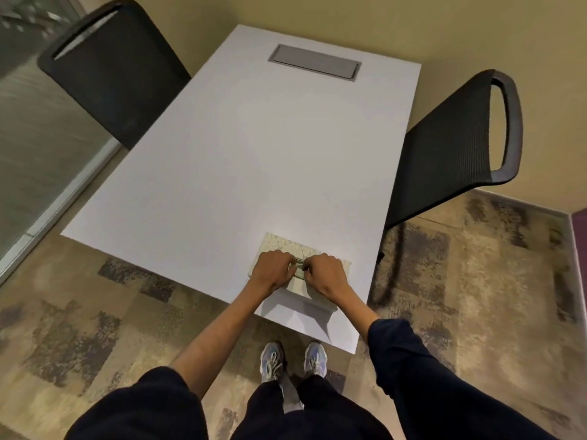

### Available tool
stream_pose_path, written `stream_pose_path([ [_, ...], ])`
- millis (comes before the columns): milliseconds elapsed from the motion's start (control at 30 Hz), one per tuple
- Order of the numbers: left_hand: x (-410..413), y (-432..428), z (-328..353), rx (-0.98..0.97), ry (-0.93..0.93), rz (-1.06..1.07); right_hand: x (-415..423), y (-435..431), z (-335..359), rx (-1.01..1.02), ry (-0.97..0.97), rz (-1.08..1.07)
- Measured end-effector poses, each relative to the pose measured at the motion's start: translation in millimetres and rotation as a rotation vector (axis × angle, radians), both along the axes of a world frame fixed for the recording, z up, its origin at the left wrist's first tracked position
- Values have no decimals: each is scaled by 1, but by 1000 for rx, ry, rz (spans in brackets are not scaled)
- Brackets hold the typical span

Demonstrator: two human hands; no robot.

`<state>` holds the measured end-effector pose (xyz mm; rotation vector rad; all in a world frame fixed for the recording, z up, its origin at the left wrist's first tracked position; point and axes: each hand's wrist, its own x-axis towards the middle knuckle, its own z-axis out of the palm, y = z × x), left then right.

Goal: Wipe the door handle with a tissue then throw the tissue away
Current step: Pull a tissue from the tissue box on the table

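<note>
A flat, pale patterned tissue pack [282, 244] lies near the front right corner of the white table [254, 147]. My left hand [273, 270] and my right hand [327, 273] both rest on top of it, knuckles up. Their fingers curl in toward each other and pinch at the slot in the pack's middle. No loose tissue shows between them. No door handle and no bin are in view.
A grey cable hatch [314, 62] is set into the table's far end. One black chair [117, 71] stands at the far left, another black mesh chair [460, 138] at the right. A glass wall [35, 147] runs along the left. Patterned carpet lies underfoot.
</note>
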<state>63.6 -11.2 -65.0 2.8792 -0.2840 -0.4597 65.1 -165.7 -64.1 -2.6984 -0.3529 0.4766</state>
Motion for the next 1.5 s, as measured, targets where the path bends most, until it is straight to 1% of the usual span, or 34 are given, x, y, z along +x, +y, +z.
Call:
stream_pose_path([
  [200, 3, 8, -4, -47, 3, -32, 0, 15, -4, -212, -23, 69],
  [267, 4, 9, -5, -58, 21, -34, -2, 18, -6, -251, -32, 73],
  [467, 6, 12, -7, -105, 61, -24, 1, 27, -6, -322, -56, 82],
  [733, 8, 14, -6, -120, 67, -8, 7, 25, 0, -333, -15, 195],
  [867, 9, 13, -5, -130, 80, 6, 9, 23, 6, -300, 35, 178],
  [1100, 8, 13, -6, -144, 81, -3, 6, 12, 1, -113, 29, 83],
  [1300, 8, 15, -6, -247, 80, 12, 3, 5, 7, 72, -36, -77],
  [1400, 6, 15, -6, -293, 41, 4, 2, 3, 8, 175, -34, -171],
  [1500, 3, 12, -4, -330, 4, -31, 1, 1, 7, 221, -5, -179],
])
